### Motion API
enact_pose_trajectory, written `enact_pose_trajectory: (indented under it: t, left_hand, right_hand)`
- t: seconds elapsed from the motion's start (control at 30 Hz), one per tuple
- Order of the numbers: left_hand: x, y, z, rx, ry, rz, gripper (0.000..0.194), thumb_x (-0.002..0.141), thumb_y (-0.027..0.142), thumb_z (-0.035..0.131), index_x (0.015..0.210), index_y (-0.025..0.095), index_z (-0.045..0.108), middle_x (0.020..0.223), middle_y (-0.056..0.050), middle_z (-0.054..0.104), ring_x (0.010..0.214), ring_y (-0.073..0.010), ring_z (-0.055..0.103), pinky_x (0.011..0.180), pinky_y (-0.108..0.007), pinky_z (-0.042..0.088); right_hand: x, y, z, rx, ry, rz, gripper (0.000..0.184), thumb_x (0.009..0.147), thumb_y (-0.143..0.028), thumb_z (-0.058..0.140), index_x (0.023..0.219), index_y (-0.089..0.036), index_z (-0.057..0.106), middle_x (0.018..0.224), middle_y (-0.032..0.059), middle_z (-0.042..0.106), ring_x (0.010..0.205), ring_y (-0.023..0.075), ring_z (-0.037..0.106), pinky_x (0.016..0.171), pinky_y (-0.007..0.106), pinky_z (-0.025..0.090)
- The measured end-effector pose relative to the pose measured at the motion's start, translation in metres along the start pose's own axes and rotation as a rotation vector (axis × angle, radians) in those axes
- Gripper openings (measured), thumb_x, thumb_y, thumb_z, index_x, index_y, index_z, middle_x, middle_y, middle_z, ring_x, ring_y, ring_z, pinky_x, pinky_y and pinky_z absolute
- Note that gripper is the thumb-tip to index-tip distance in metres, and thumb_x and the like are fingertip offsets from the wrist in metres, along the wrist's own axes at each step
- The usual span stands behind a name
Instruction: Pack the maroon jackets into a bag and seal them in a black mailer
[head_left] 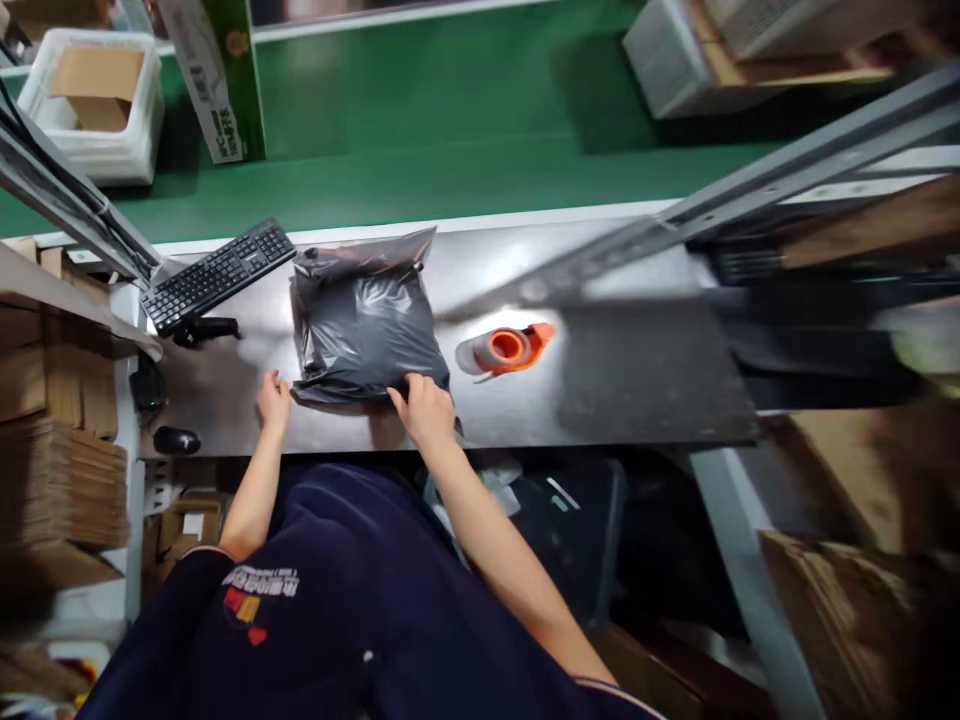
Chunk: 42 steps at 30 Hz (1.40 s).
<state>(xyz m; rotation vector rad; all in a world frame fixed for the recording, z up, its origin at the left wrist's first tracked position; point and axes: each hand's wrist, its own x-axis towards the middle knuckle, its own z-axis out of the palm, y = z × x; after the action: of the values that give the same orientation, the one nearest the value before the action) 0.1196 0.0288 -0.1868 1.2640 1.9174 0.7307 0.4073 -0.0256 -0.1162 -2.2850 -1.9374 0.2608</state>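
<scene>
A black plastic mailing bag, bulging with contents that are hidden, lies flat on the metal bench. Its far flap, thin and partly see-through, spreads loose. My right hand grips the near edge toward the right corner, thumb and fingers pressed on the plastic. Close to the near left corner, my left hand has its fingers curled in; whether a bit of the bag is pinched there I cannot make out. Right of the bag, a tape dispenser with an orange body and a roll of clear tape rests on its side.
A keyboard, a handheld scanner and a mouse occupy the bench's left end. Behind runs a green conveyor belt bearing a white bin and a tall carton. Metal struts slant in at both sides.
</scene>
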Motion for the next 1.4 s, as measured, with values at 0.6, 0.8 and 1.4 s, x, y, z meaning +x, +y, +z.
enact_pose_trajectory:
  t: [0.6, 0.8, 1.4]
  left_hand:
    - [-0.049, 0.083, 0.070, 0.704, -0.264, 0.870, 0.069, 0.091, 0.055, 0.065, 0.153, 0.027, 0.053, 0.159, -0.014, 0.046, 0.154, -0.0344, 0.035, 0.130, -0.055, 0.000]
    - [-0.059, 0.092, 0.067, 0.686, -0.162, 0.779, 0.063, 0.084, 0.057, 0.073, 0.140, 0.030, 0.065, 0.154, -0.013, 0.054, 0.151, -0.0358, 0.038, 0.129, -0.057, 0.010]
    - [-0.087, 0.137, 0.114, 0.858, -0.109, 0.785, 0.071, 0.096, 0.054, 0.056, 0.158, 0.022, 0.044, 0.164, -0.015, 0.039, 0.157, -0.0358, 0.027, 0.129, -0.059, 0.001]
  right_hand:
    - [-0.018, 0.169, 0.046, 0.261, -0.023, -0.521, 0.052, 0.095, -0.012, 0.042, 0.141, -0.025, 0.062, 0.150, 0.0090, 0.057, 0.142, 0.0220, 0.049, 0.121, 0.047, 0.035]
    - [0.013, 0.163, 0.057, 0.743, -0.083, -0.587, 0.033, 0.092, -0.024, 0.048, 0.110, -0.021, 0.076, 0.133, 0.0113, 0.069, 0.126, 0.0230, 0.061, 0.108, 0.046, 0.049]
    - [0.000, 0.057, 0.065, 0.925, 0.233, 0.080, 0.076, 0.100, -0.048, 0.034, 0.160, -0.006, 0.016, 0.166, 0.0272, 0.020, 0.157, 0.0331, 0.019, 0.124, 0.058, 0.027]
